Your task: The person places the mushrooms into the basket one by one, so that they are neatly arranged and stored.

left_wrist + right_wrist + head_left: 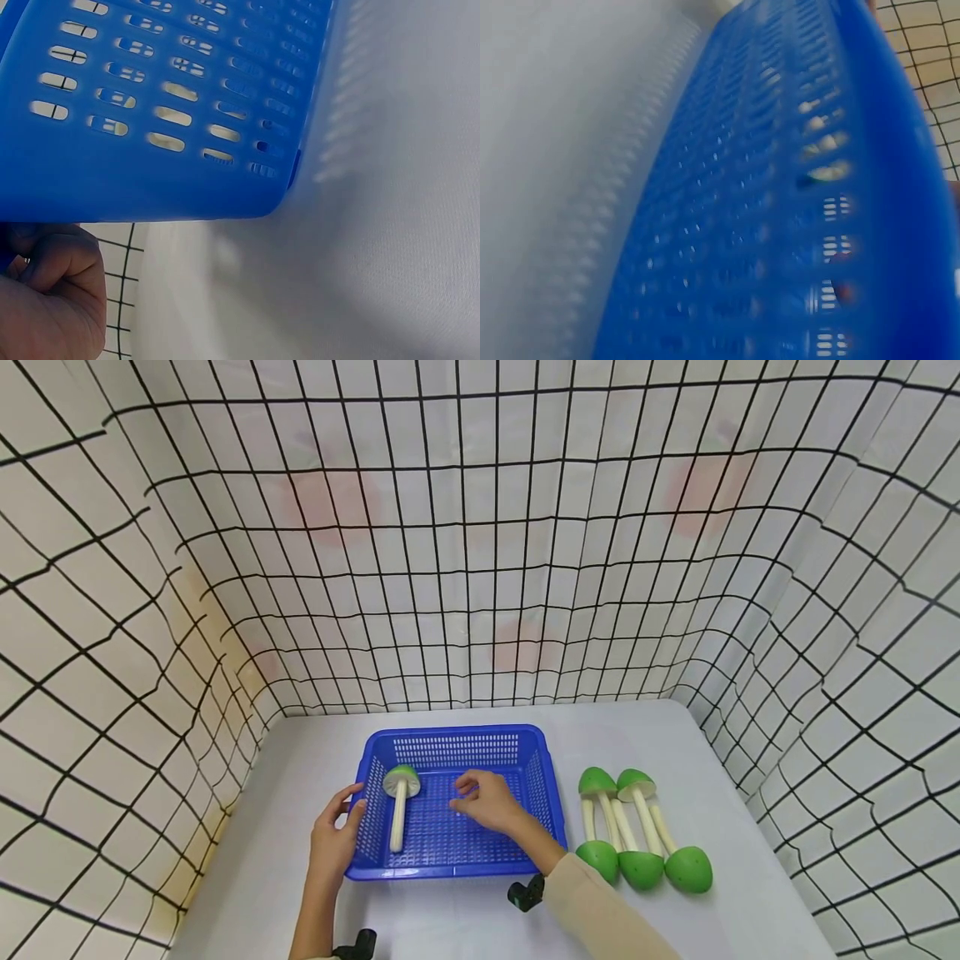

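Note:
A blue plastic basket [459,732] with slotted walls stands on the white surface. My left hand [333,839] grips its left rim; in the left wrist view the curled thumb and fingers [64,259] are at the basket's edge. Inside, toward the left wall, lies one toy mushroom [399,818] with a green cap at the far end and a pale stem pointing to me. My right hand [489,803] hovers over the middle of the basket, its fingers loosely bent and holding nothing. In the right wrist view the basket's slotted wall [727,180] hides most of that hand.
To the right of the basket lie several more green-capped mushrooms [641,870], side by side with caps at alternate ends. Black wire mesh [465,577] backed with white sheeting encloses the white tabletop [727,827] at the back and both sides.

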Demonstrator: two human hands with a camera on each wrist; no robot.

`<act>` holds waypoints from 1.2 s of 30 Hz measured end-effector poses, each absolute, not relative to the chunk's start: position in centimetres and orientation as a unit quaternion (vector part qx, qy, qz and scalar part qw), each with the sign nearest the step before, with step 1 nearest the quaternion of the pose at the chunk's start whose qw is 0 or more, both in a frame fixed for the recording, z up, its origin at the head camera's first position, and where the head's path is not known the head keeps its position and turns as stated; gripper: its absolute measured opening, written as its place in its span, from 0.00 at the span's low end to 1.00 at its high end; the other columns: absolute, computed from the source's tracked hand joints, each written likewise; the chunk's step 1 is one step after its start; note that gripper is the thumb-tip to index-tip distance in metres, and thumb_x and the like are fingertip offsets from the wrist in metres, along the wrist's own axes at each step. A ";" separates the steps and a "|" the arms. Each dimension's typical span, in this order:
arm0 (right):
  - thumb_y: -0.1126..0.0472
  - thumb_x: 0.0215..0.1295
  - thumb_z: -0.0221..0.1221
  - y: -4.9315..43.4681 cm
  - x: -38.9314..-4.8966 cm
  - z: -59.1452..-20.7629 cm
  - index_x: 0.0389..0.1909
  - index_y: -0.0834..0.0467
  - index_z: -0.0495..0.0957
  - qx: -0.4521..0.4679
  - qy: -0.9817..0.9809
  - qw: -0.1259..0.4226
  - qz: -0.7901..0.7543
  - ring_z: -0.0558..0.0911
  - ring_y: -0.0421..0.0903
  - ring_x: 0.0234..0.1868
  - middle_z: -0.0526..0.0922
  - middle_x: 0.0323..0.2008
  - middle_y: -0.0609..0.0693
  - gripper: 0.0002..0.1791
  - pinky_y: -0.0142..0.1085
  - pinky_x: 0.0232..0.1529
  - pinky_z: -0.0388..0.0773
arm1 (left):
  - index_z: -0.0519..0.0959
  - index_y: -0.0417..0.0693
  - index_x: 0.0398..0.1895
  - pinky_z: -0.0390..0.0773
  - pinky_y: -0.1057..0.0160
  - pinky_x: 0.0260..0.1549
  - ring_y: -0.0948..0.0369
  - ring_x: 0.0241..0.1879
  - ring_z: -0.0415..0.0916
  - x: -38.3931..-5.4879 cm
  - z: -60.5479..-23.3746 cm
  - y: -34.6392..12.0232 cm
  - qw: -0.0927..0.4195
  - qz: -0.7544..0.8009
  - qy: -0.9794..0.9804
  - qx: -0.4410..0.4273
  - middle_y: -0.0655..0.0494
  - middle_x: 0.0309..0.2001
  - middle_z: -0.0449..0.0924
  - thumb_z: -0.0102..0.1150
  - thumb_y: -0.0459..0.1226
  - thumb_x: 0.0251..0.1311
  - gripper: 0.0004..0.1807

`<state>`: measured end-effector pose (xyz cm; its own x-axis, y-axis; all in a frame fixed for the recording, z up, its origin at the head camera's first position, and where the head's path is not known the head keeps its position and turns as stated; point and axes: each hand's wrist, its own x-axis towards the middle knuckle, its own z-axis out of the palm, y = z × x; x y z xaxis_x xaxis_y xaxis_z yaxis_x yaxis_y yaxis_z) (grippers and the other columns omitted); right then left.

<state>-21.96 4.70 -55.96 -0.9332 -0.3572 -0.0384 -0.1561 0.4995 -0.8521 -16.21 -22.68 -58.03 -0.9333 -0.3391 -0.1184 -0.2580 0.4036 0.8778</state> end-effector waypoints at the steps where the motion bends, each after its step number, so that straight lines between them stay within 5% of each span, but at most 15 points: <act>1: 0.55 0.59 0.67 5.0 -22.0 -55.8 0.50 0.60 0.78 -0.150 0.860 0.104 -0.476 0.83 0.47 0.43 0.82 0.47 0.58 0.20 0.36 0.40 0.82 | 0.69 0.69 0.65 0.81 0.46 0.47 0.45 0.49 0.73 -16.2 -58.0 -22.7 0.041 -0.517 -0.837 0.178 0.46 0.55 0.71 0.50 0.59 0.66 0.25; 17: 0.54 0.60 0.66 9.0 -21.9 -53.4 0.49 0.54 0.78 -0.155 0.877 0.075 -0.448 0.81 0.45 0.45 0.82 0.50 0.55 0.18 0.36 0.43 0.80 | 0.68 0.68 0.66 0.78 0.40 0.50 0.42 0.52 0.73 -16.2 -58.1 -22.7 0.042 -0.516 -0.838 0.173 0.45 0.57 0.71 0.48 0.62 0.65 0.28; 25: 0.57 0.59 0.67 10.9 -21.6 -52.7 0.46 0.52 0.79 -0.147 0.870 0.038 -0.470 0.82 0.42 0.42 0.83 0.42 0.46 0.15 0.33 0.44 0.80 | 0.68 0.68 0.65 0.76 0.39 0.51 0.41 0.54 0.71 -16.2 -58.2 -22.5 0.042 -0.515 -0.838 0.175 0.45 0.56 0.71 0.48 0.61 0.65 0.27; 36: 0.57 0.57 0.69 14.5 -21.3 -52.9 0.45 0.51 0.79 -0.119 0.871 -0.010 -0.476 0.81 0.40 0.41 0.82 0.40 0.44 0.15 0.30 0.41 0.80 | 0.69 0.66 0.65 0.83 0.52 0.41 0.46 0.47 0.74 -16.2 -57.8 -22.6 0.047 -0.504 -0.846 0.168 0.44 0.54 0.73 0.48 0.57 0.68 0.24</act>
